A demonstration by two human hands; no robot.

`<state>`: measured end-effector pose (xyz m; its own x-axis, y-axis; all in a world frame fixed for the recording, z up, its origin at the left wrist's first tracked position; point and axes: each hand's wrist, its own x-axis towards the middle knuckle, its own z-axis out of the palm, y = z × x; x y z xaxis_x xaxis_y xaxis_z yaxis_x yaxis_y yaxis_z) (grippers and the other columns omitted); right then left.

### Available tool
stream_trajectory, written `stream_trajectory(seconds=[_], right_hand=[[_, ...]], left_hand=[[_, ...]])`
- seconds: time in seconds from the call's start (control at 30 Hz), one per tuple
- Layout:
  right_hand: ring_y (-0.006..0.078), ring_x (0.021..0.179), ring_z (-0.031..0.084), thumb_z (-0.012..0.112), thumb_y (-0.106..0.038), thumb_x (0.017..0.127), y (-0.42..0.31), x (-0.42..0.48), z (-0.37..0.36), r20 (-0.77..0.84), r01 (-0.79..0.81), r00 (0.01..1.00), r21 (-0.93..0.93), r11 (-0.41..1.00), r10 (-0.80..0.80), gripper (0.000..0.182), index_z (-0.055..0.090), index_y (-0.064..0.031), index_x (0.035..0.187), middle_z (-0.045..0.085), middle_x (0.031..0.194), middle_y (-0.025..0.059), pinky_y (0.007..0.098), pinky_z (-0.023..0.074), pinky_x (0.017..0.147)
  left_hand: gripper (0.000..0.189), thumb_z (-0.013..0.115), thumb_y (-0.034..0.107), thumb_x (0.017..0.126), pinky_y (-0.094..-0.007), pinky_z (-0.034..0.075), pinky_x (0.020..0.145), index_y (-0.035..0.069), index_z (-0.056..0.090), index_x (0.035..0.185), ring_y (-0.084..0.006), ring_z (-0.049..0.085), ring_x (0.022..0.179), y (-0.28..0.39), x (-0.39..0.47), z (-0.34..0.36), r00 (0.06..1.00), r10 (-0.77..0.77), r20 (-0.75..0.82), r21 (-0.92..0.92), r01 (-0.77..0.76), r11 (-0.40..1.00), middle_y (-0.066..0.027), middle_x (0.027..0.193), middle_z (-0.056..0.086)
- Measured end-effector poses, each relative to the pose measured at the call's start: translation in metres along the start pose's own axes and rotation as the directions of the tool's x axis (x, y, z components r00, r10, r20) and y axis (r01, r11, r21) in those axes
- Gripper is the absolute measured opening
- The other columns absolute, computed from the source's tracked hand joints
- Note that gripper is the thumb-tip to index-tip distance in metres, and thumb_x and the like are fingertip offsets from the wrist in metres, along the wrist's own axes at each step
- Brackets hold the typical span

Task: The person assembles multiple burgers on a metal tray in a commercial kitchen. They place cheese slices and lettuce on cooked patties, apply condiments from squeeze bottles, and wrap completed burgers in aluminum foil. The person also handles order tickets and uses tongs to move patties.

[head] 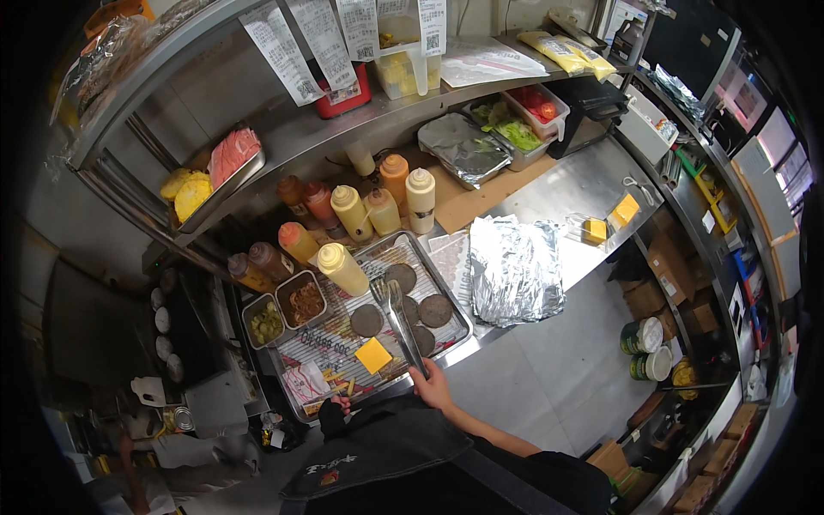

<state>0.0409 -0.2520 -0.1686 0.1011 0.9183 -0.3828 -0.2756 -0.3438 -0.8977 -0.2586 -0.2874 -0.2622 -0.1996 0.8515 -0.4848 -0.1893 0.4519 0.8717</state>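
My right hand (pixel 432 385) grips the handle end of metal tongs (pixel 405 335), whose tips lie over several browned patties (pixel 435 311) on a wire rack in a metal tray (pixel 462 322). A square cheese slice (pixel 373 356) lies on the rack left of the tongs. At the tray's near edge, my left hand (pixel 342 404) is mostly hidden by the dark sleeve; only fingertips show. Close by are loose French fries (pixel 351 386) and a printed paper packet (pixel 306 383). A squeeze bottle of pale-yellow sauce (pixel 342 269) stands at the tray's far side.
Metal pans of pickles (pixel 265 322) and cooked onions (pixel 302 302) border the tray on the left, with several sauce bottles (pixel 351 212) behind. Foil sheets (pixel 516 270) are stacked right. An overhead shelf (pixel 399 106) carries hanging receipts (pixel 322 45). Another person's arm (pixel 132 470) is lower left.
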Motion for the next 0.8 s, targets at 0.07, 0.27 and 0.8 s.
stream_trajectory(seconds=[0.07,0.27,0.8], right_hand=[[0.0053,0.05,0.049,0.07,-0.023,0.086,0.003,0.0,-0.001,0.016,0.01,1.0,-0.034,0.999,-0.01,0.04,0.053,-0.0029,0.115,0.053,0.067,-0.0026,0.0213,0.0392,0.045],[0.0048,0.049,0.047,0.07,-0.016,0.083,0.002,-0.001,-0.001,0.055,-0.03,0.998,-0.098,0.995,0.035,0.032,0.057,-0.0044,0.11,0.052,0.064,-0.0035,0.0218,0.0378,0.045],[0.004,0.068,0.042,0.064,-0.009,0.081,0.026,-0.001,0.008,0.115,0.139,0.986,-0.186,0.973,-0.119,0.02,0.055,-0.0051,0.098,0.047,0.076,-0.0048,0.0211,0.0368,0.061]], left_hand=[[0.023,0.057,0.022,0.094,-0.0244,0.049,0.057,-0.001,0.061,0.093,-0.0118,0.059,0.064,-0.001,-0.002,0.002,1.0,0.029,0.011,-0.03,-0.029,0.999,-0.0065,0.08,0.065],[0.018,0.058,0.014,0.092,-0.0258,0.051,0.056,-0.001,0.058,0.1,-0.0145,0.061,0.067,-0.004,-0.003,-0.003,0.992,0.091,0.084,-0.012,-0.09,0.996,-0.0098,0.086,0.066],[0.018,0.058,0.021,0.094,-0.0251,0.05,0.056,0.002,0.058,0.093,-0.0126,0.06,0.067,-0.007,-0.004,-0.016,0.999,0.046,0.028,-0.051,-0.044,0.998,-0.0078,0.087,0.066]])
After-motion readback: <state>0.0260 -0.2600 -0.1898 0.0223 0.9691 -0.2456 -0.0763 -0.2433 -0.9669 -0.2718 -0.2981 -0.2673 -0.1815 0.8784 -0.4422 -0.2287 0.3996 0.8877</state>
